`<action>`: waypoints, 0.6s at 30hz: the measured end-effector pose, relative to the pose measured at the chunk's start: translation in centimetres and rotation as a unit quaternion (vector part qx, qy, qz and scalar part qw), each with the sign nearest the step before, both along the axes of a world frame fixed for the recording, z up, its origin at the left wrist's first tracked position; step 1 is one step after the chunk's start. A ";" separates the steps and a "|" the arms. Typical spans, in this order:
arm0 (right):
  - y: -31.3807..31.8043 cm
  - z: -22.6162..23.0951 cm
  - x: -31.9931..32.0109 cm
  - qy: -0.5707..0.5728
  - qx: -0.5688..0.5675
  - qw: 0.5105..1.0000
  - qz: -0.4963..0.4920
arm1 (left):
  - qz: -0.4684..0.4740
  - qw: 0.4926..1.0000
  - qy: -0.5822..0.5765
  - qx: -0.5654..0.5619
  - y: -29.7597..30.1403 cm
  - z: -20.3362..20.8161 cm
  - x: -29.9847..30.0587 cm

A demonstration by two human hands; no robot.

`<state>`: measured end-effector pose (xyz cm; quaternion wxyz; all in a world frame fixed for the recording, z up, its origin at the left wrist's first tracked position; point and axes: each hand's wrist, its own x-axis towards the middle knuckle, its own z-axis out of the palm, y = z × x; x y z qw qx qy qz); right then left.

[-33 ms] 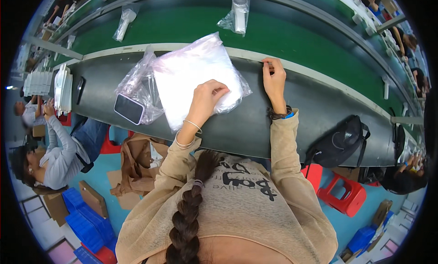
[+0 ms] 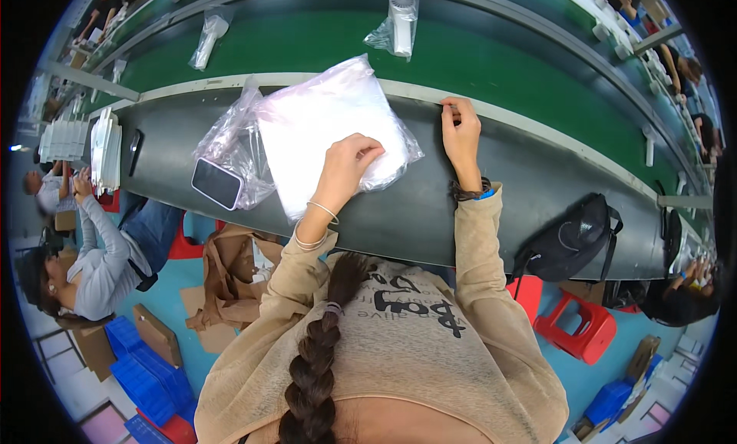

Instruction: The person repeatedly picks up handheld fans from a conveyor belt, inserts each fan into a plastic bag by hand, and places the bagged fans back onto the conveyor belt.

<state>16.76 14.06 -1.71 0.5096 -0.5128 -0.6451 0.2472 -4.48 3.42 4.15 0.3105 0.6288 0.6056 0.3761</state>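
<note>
A stack of clear plastic bags (image 2: 307,137), whitish and glossy, lies on the dark worktop in front of me. Over its right part rests my left hand (image 2: 347,161), its fingers curled together with the thumb; whether they pinch a bag layer is hidden. To the right of the stack, my right hand (image 2: 461,129) is at the worktop's far edge, thumb and fingers bent into a pinch. Anything between those fingertips is too small to make out. Crumpled clear plastic (image 2: 238,140) lies against the stack's left side, with a phone (image 2: 217,183) at its near edge.
Beyond the worktop (image 2: 422,221) runs a green conveyor (image 2: 307,41) carrying a bagged white handheld device (image 2: 401,25) and another bagged device (image 2: 209,41). A black bag (image 2: 572,240) sits at right. White packets (image 2: 106,148) stand far left, near a seated person. Red stools (image 2: 580,326) are below.
</note>
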 end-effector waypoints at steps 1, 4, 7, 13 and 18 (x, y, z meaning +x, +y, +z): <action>0.0 0.0 0.1 -0.003 0.001 1.000 -0.001 | -0.004 1.000 0.027 0.014 0.0 0.0 0.0; -0.1 -0.1 0.1 -0.002 0.004 1.000 0.001 | -0.001 0.996 0.070 0.062 -0.1 -0.2 0.1; -0.4 0.2 0.1 -0.002 0.001 1.000 0.001 | 0.020 0.993 0.090 0.072 -0.2 -0.1 0.6; -0.4 0.1 0.2 0.000 -0.010 1.000 -0.002 | 0.028 0.976 0.175 0.130 -0.6 -0.5 1.1; 0.1 0.3 -0.7 0.002 0.010 1.000 0.014 | 0.080 0.973 0.146 0.157 -0.7 -1.2 1.5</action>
